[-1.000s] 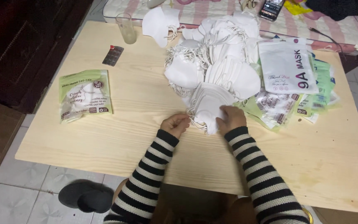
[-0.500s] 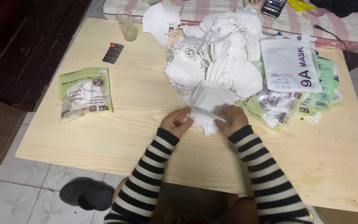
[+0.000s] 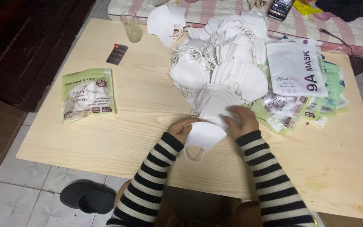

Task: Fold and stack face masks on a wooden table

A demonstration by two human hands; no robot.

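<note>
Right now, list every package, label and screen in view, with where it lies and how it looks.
Green and white pouch: flat on the table's left side.
White pouch: right of the mask pile, rectangular, dark lettering.
Stack of green and clear sachets: under and beside the white pouch.
Dark blister strip: near the glass.
Phone: far edge, screen lit.

Matt white cloth mask (image 3: 204, 135), pale grained wood table (image 3: 148, 105), glossy plastic packets (image 3: 87, 93).
</note>
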